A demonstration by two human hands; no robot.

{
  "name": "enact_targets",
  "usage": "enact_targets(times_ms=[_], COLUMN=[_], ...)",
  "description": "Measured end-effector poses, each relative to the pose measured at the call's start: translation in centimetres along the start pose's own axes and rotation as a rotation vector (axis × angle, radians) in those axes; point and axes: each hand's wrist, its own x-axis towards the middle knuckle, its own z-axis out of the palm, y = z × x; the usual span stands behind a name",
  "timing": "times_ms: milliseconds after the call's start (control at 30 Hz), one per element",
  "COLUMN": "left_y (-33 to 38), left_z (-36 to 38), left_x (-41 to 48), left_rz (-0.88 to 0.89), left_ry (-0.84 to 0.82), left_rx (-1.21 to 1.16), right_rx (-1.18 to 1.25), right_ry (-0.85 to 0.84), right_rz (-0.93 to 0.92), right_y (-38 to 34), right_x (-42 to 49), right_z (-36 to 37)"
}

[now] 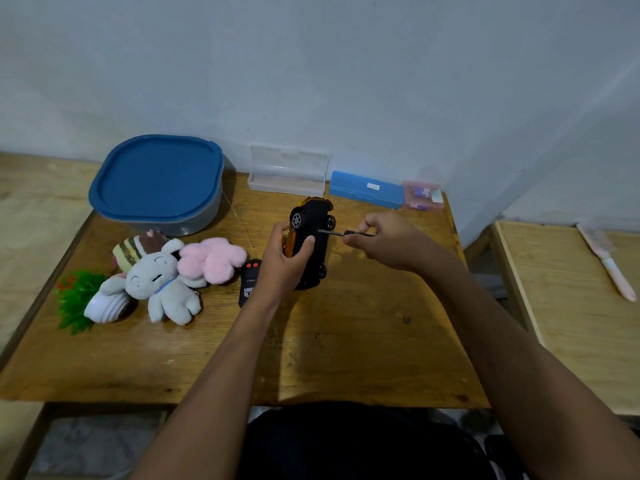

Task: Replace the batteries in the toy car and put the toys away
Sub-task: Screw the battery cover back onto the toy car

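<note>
We see the toy car (311, 237) tipped on its side over the middle of the wooden surface (346, 341), its black underside facing right. The left hand (285, 261) is closed around its body, thumb across the underside. The right hand (388, 240) pinches a thin screwdriver (346, 233) whose tip seems to touch the underside, though blur hides the exact spot. A black remote (250, 282) lies just left of the car. Farther left sit the plush toys (166, 278), and beyond them the blue-lidded container (156, 178).
</note>
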Motion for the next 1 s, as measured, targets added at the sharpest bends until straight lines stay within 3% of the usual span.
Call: enact_targets(times_ms=[233, 533, 667, 1000], left_y=[-0.2, 0.4, 0.4, 0.3], left_z=[0.1, -0.2, -0.2, 0.1], left_x=[-0.1, -0.3, -0.4, -0.5], left_rz=[0.0, -0.011, -0.02, -0.009], left_ry=[0.008, 0.001, -0.005, -0.009], left_rx=[0.007, 0.029, 0.021, 0.033], right_rx=[0.154, 0.059, -0.058, 0.009], right_ry=[-0.109, 0.0, -0.029, 0.031], right_rz=[0.167, 0.054, 0.046, -0.019], right_y=[-0.6, -0.4, -0.7, -0.9], right_x=[-0.4, -0.3, -0.2, -0.1], right_z=[0.3, -0.8, -0.5, -1.3])
